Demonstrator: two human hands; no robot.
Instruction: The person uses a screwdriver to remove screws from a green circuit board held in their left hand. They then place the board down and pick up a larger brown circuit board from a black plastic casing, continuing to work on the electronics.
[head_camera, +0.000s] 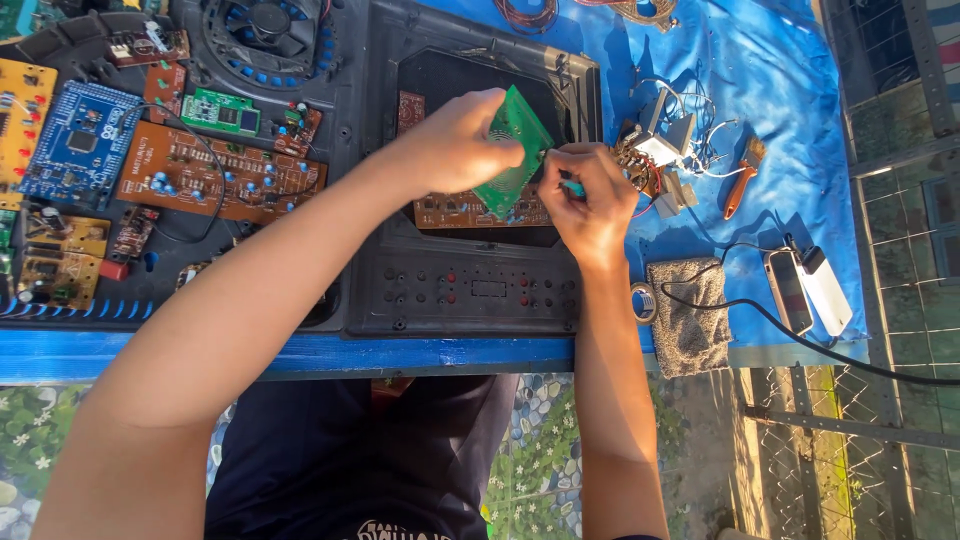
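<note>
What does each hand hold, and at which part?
Left hand grips the green circuit board by its upper edge; right hand holds a teal-handled tool by the handle.

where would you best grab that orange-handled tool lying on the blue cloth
Probably by the orange handle, coming from above. The orange-handled tool lies flat and slanted on the blue cloth. Its handle end has bare cloth around it, while the tip points up towards the loose wires.

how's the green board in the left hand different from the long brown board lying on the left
The green board is held tilted in the air by the left hand, with the right hand at its edge; the long brown board lies flat and untouched. The green board looks shorter; the brown one is long and carries blue parts. Both are circuit boards.
</note>
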